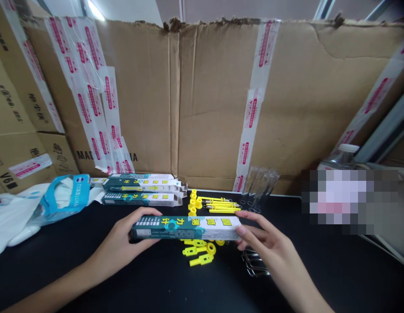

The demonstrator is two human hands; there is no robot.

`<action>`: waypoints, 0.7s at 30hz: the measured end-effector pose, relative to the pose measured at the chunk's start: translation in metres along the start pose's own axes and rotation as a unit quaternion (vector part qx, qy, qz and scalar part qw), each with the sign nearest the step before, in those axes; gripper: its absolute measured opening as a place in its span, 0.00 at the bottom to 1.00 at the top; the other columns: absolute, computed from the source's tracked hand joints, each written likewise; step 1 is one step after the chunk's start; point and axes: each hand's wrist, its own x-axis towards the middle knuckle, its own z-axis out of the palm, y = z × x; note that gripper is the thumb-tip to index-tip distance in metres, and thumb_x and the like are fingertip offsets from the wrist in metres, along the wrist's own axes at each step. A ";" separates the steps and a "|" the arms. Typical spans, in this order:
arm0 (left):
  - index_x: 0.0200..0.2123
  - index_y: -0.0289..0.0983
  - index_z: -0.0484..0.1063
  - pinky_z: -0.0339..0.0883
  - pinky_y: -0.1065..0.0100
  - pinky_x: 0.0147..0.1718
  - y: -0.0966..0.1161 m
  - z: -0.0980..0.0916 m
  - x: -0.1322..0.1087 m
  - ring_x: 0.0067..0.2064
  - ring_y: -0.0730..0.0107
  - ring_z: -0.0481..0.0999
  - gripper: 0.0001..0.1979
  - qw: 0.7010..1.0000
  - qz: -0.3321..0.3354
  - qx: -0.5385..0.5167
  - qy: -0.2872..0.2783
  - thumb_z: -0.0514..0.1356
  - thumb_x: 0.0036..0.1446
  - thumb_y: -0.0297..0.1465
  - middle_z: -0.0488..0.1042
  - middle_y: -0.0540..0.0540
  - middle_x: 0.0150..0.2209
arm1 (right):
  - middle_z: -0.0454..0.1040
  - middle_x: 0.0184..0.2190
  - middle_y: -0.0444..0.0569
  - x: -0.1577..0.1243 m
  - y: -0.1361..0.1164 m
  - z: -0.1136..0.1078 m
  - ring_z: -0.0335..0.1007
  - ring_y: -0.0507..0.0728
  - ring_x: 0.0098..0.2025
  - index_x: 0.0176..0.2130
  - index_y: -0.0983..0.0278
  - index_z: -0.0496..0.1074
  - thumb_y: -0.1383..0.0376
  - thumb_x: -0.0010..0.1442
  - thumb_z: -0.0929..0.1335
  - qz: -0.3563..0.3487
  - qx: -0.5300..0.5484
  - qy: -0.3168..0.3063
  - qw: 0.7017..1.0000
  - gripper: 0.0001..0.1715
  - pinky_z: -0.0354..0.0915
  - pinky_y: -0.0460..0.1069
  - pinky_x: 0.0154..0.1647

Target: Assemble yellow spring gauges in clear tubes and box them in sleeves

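On a black table [319, 271] before taped cardboard [215, 100], the left hand [115, 239] and right hand [263, 237] grip a teal-and-white box [185, 228] by its ends, partly hiding yellow plastic parts [198, 252]; a pixelated patch [345, 200] obscures the right.

That long, skinny printed carton [185, 228] was teal toward one end and white at the other, with yellow blocks and characters on top, held level between the left hand [123, 238] and right hand [263, 240].
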 end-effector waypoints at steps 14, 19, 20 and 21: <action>0.51 0.41 0.65 0.67 0.71 0.22 -0.005 0.001 0.007 0.25 0.71 0.69 0.19 0.979 -0.101 -0.173 -0.028 0.61 0.60 0.43 0.66 0.54 0.28 | 0.76 0.26 0.46 0.004 -0.013 0.004 0.72 0.55 0.27 0.45 0.64 0.76 0.43 0.59 0.70 -0.002 0.013 -0.032 0.999 0.29 0.72 0.49 0.32; 0.55 0.43 0.63 0.63 0.71 0.24 -0.007 0.000 0.000 0.27 0.72 0.64 0.21 0.974 -0.086 -0.204 -0.043 0.56 0.65 0.47 0.63 0.53 0.30 | 0.78 0.27 0.47 0.003 -0.016 0.003 0.74 0.56 0.27 0.44 0.63 0.78 0.45 0.54 0.74 -0.001 0.040 -0.031 0.999 0.28 0.73 0.51 0.32; 0.56 0.42 0.63 0.63 0.70 0.25 -0.007 0.000 -0.001 0.27 0.71 0.64 0.22 0.972 -0.091 -0.212 -0.043 0.52 0.67 0.48 0.63 0.52 0.29 | 0.78 0.27 0.47 0.003 -0.016 0.003 0.74 0.56 0.27 0.43 0.63 0.78 0.45 0.53 0.74 0.000 0.041 -0.033 0.999 0.28 0.74 0.51 0.31; 0.58 0.41 0.63 0.63 0.69 0.26 -0.009 0.001 -0.002 0.28 0.70 0.64 0.23 0.970 -0.096 -0.219 -0.039 0.48 0.69 0.48 0.62 0.52 0.29 | 0.78 0.27 0.47 0.003 -0.015 0.002 0.73 0.56 0.27 0.43 0.63 0.79 0.45 0.53 0.75 0.002 0.041 -0.037 0.998 0.28 0.74 0.51 0.31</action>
